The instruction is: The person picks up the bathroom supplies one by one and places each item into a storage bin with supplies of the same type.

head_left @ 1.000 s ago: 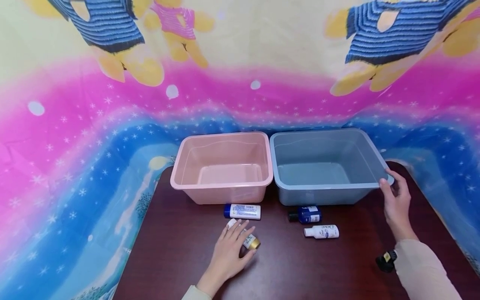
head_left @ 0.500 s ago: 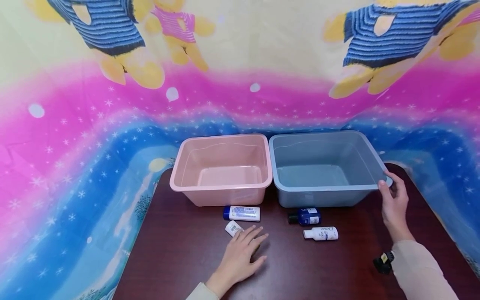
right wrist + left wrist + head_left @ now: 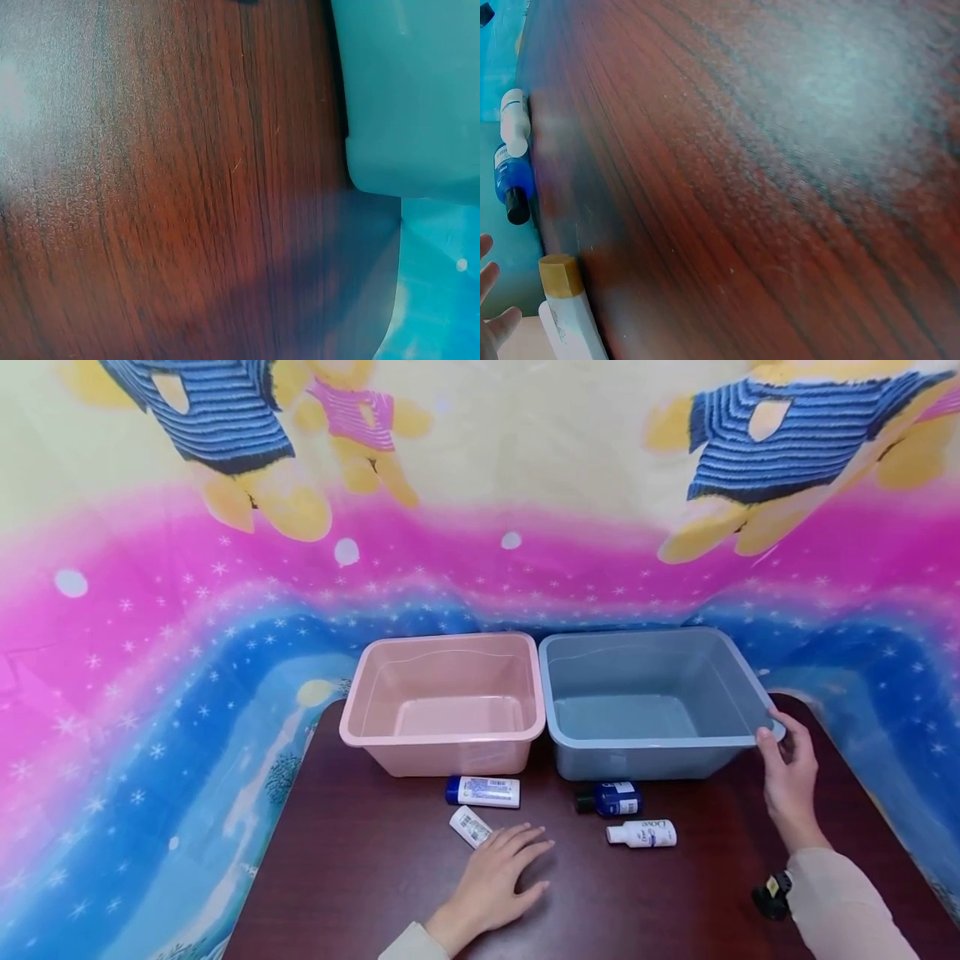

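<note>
My right hand (image 3: 793, 777) grips the front right corner of the grey-blue plastic bin (image 3: 637, 743), thumb at the near side of the rim. Its wall (image 3: 416, 105) fills the upper right of the right wrist view. My left hand (image 3: 495, 881), fingers spread, hangs over the table with nothing in it. Just beyond its fingertips lies a white bottle (image 3: 470, 826), partly hidden by the hand in the head view; its gold cap (image 3: 560, 275) shows in the left wrist view. A few fingers (image 3: 502, 324) appear at that view's left edge.
A pink bin (image 3: 442, 756) stands left of the blue-grey one. Before them on the dark wooden table (image 3: 337, 877) lie a white bottle with blue cap (image 3: 487, 792), a blue bottle with black cap (image 3: 618, 799) and a white Dove bottle (image 3: 645, 833). A printed cloth hangs behind.
My left hand has moved right and toward me, away from over the gold-capped bottle, uncovering its white end. My right hand stays on the bin's corner.
</note>
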Demonstrator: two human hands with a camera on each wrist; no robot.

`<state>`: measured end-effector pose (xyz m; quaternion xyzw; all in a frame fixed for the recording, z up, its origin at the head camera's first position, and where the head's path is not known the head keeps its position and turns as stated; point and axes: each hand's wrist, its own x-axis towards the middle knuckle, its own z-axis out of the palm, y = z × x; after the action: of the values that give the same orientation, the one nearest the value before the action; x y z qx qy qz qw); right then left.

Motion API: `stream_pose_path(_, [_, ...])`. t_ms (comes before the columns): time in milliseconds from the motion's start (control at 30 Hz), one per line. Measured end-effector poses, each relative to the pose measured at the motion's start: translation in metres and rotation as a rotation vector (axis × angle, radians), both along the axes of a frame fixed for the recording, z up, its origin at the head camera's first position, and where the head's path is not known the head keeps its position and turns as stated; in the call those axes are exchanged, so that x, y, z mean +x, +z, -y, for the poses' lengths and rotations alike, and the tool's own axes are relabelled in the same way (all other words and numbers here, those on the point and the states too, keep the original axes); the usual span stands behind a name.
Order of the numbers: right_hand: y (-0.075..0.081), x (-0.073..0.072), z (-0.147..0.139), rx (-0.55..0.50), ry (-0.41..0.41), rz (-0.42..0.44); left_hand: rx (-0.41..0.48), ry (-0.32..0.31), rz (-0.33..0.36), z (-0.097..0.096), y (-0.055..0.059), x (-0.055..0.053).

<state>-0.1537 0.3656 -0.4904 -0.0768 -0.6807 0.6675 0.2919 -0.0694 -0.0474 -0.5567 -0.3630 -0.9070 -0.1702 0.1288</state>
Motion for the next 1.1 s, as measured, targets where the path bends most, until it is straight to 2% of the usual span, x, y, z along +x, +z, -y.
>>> stream_pose_path(233, [-0.004, 0.003, -0.002, -0.105, 0.006, -0.020, 0.021, 0.002, 0.018, -0.011, -0.004, 0.002])
stream_pose_path(400, [-0.006, 0.003, -0.002, -0.130, -0.014, -0.019, 0.034, -0.015, 0.036, -0.019, -0.005, 0.002])
stream_pose_path(567, [-0.002, 0.001, 0.001, -0.126, -0.005, -0.028, 0.115, -0.008, 0.146, -0.026, 0.002, -0.004])
stream_pose_path(667, [0.000, 0.000, 0.004, -0.128, -0.005, -0.020, 0.142, -0.023, 0.190, -0.031, 0.006, -0.008])
stream_pose_path(833, [0.001, 0.001, 0.005, -0.136, -0.003, -0.016, 0.124, -0.068, 0.168, -0.041, 0.008, -0.014])
stream_pose_path(1100, [0.001, 0.000, 0.004, -0.127, -0.007, -0.002, 0.096, -0.081, 0.133, -0.058, 0.011, -0.022])
